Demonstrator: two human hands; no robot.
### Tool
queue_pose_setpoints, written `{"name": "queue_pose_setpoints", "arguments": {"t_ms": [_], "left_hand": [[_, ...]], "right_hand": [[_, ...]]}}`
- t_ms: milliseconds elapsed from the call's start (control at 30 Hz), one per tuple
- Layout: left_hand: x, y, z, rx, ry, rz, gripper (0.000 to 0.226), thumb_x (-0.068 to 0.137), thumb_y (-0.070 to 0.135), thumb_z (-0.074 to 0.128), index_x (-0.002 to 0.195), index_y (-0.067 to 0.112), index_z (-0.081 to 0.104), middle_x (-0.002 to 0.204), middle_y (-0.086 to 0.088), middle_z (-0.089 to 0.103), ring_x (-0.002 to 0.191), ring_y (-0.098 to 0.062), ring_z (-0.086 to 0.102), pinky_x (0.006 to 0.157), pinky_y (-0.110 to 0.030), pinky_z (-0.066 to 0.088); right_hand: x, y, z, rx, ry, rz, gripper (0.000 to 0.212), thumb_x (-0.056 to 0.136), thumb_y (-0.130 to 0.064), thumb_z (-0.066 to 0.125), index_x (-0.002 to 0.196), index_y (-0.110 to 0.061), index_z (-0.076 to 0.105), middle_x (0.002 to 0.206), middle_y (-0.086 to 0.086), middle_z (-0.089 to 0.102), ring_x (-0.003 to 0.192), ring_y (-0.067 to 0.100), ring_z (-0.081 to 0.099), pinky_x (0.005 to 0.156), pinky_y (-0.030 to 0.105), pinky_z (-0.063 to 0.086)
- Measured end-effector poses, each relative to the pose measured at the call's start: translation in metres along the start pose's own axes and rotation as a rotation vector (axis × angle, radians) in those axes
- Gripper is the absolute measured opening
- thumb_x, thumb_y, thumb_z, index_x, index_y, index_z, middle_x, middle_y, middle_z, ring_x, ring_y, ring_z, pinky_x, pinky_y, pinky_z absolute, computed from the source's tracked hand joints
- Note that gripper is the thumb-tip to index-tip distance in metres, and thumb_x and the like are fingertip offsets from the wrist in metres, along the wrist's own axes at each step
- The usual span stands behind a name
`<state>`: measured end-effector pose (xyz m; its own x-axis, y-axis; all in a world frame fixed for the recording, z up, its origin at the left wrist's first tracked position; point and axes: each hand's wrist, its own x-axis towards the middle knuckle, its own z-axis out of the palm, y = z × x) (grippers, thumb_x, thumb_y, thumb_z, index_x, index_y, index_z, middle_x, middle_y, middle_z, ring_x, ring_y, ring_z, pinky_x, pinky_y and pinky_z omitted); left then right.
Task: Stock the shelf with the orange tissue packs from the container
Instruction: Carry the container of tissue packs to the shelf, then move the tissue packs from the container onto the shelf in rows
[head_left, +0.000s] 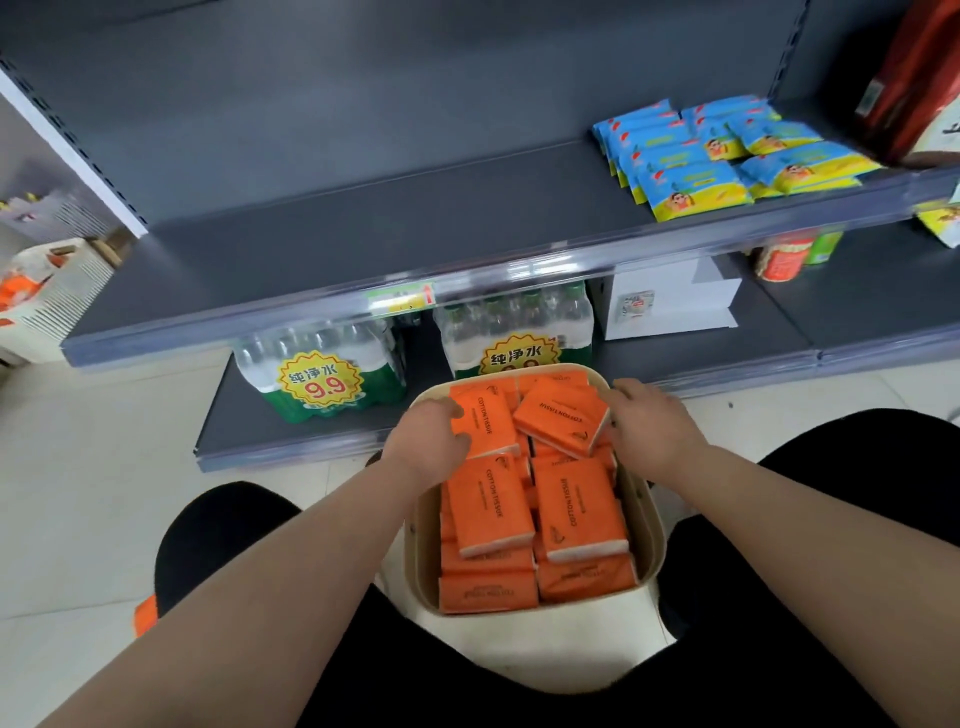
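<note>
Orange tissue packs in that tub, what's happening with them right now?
A person facing a grey metal shelf has both hands in a cream plastic container of orange tissue packs. The left hand grips one flat pack, and the right hand grips a tilted pack. No orange pack lies on the shelf yet; blue-and-yellow packets sit at its right end.

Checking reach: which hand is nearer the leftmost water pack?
Left. The left hand is just right of the leftmost water pack; the right hand is farther right. Each holds a tissue pack.
</note>
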<state>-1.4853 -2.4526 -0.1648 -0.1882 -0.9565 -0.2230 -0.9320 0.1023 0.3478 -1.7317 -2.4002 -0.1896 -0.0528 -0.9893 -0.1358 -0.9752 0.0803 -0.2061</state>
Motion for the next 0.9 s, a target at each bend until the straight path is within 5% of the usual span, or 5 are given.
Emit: {"name": "queue_pose_setpoints", "arguments": {"t_ms": [133,300,633,767,900], "left_hand": [[0.006,0.005,0.002,0.044,0.013,0.060,0.043,0.091,0.025,0.054,0.133,0.017,0.052,0.127,-0.003,0.059,0.111,-0.020,0.058,0.087,-0.035,0.051],[0.029,-0.002,0.004,-0.048,0.014,-0.090,0.044,0.090,0.024,0.054,0.133,0.015,0.051,0.130,-0.004,0.057,0.118,-0.022,0.054,0.092,-0.035,0.047],[0.056,-0.022,0.015,-0.091,-0.030,-0.184,0.038,0.090,0.022,0.053,0.127,0.015,0.054,0.117,-0.007,0.063,0.105,-0.025,0.059,0.081,-0.033,0.048],[0.060,-0.018,0.018,-0.094,-0.049,-0.176,0.041,0.093,0.024,0.052,0.133,0.014,0.051,0.121,-0.005,0.062,0.107,-0.023,0.059,0.084,-0.032,0.048],[0.062,-0.011,0.025,-0.087,-0.080,-0.196,0.040,0.092,0.027,0.054,0.128,0.010,0.048,0.101,-0.002,0.059,0.084,-0.016,0.056,0.064,-0.025,0.045]], "right_hand": [[0.003,-0.007,-0.004,0.002,-0.017,-0.037,0.034,0.093,-0.031,0.046,0.124,-0.020,0.053,0.127,0.005,0.052,0.114,0.025,0.051,0.095,0.040,0.044],[0.034,-0.008,0.006,-0.003,-0.058,0.030,0.040,0.091,-0.025,0.048,0.130,-0.015,0.050,0.130,0.008,0.050,0.118,0.028,0.048,0.097,0.043,0.044],[0.081,-0.028,0.034,-0.175,-0.228,0.128,0.073,0.088,-0.060,0.048,0.141,-0.012,0.033,0.144,0.008,0.036,0.132,0.027,0.030,0.109,0.045,0.028],[0.075,-0.026,0.030,0.015,-0.198,0.156,0.076,0.072,-0.055,0.071,0.132,-0.024,0.036,0.131,0.004,0.050,0.121,0.027,0.046,0.099,0.044,0.035],[0.060,-0.022,0.025,0.259,-0.150,0.041,0.062,0.071,-0.024,0.078,0.119,-0.024,0.037,0.111,0.005,0.060,0.089,0.022,0.056,0.073,0.031,0.042]]}}
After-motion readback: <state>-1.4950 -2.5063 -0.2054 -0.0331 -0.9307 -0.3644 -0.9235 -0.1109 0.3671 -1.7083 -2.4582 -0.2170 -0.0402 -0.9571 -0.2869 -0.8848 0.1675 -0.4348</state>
